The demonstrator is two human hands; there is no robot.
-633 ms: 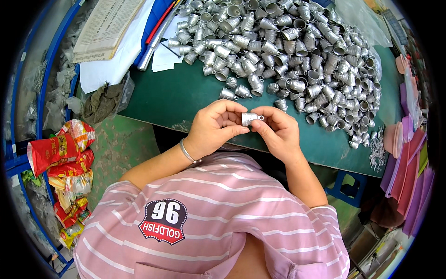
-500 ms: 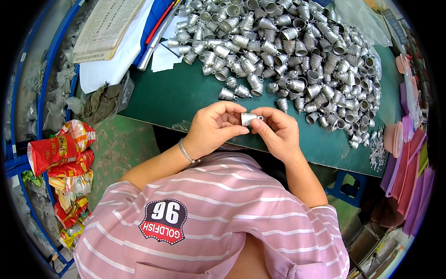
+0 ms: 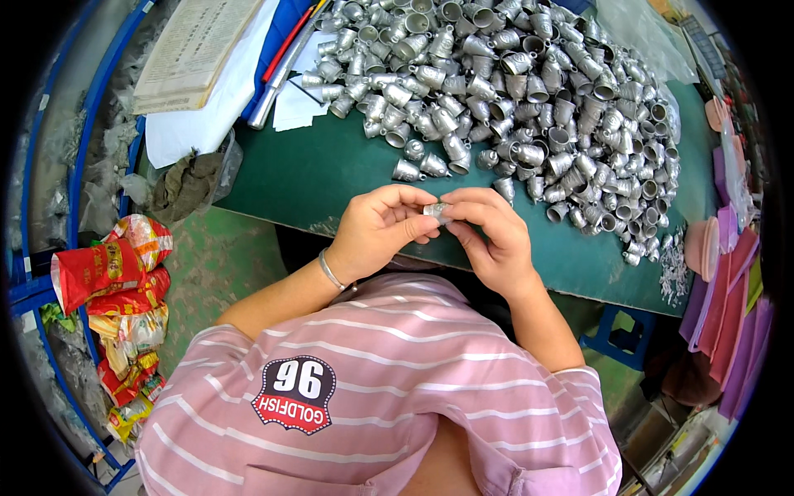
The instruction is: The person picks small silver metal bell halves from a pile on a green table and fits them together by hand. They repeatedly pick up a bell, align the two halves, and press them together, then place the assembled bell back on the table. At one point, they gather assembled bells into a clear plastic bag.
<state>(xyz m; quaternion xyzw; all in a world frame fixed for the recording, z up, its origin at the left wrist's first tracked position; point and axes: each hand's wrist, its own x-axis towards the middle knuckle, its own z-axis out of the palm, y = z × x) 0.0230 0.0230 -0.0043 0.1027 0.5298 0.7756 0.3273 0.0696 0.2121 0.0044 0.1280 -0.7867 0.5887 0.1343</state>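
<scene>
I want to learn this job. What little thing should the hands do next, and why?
Probably turn the small metal piece a little between the fingertips. Both the left hand and the right hand pinch it together just over the near edge of the green table, in front of the big pile of metal pieces.

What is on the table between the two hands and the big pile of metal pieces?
In the head view, only bare green table lies between the hands holding the small metal piece and the pile of metal pieces.

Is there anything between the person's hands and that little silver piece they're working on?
Nothing visible. Both the left hand and right hand already pinch the small metal piece between their fingertips, just in front of the pile of metal caps on the green table.
</scene>
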